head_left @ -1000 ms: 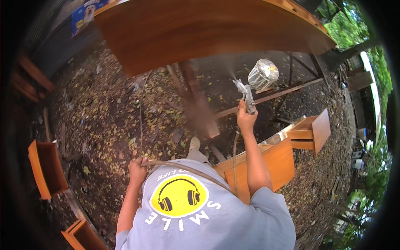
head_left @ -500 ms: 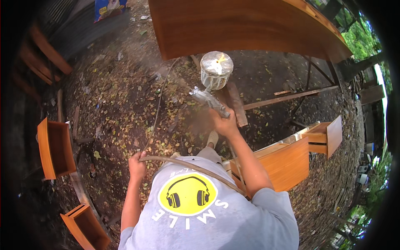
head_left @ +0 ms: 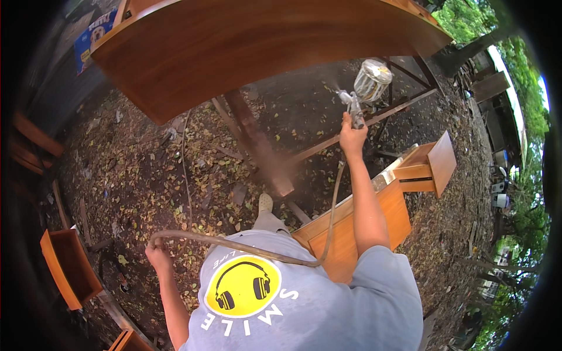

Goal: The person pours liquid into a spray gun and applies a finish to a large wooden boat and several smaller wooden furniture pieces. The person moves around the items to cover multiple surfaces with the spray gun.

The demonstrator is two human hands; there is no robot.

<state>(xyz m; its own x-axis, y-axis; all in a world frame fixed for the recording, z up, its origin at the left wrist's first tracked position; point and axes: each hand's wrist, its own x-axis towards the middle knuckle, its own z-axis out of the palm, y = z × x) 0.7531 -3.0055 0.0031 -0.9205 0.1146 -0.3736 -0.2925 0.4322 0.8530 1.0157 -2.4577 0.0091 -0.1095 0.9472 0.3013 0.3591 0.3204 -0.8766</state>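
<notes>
Right hand (head_left: 352, 136) raised far right, clenched round the grip of a spray gun (head_left: 355, 105), metal cup (head_left: 371, 79) sitting on top, nozzle aimed left toward the underside edge of the big brown tabletop (head_left: 246, 47). Faint mist visible just left of the nozzle. Left hand (head_left: 157, 253) low and near left, closed round a tan hose (head_left: 234, 245), holding a loop of it away from the body. Hose running right across the grey shirt (head_left: 304, 304), then up along the right forearm to the base of the gun.

Gun likely top-heavy with a filled cup: probably best held firmly by the pistol grip, wrist straight, cup kept upright so nothing spills. Metal body stiff and hard, possibly slick if coated with finish. Hose flexible yet springy, likely to tug on the gun if left slack underfoot; better gripped well back from the gun, as here. Fresh finish on the tabletop probably wet and easily marred, so hose and sleeve best kept off it.

Orange-brown cabinet (head_left: 357, 228) near right with a drawer (head_left: 430, 164) pulled open beyond it. Open wooden box (head_left: 67, 269) near left. Leaf-strewn ground (head_left: 146, 169) below, table leg (head_left: 257, 140) in the middle.
</notes>
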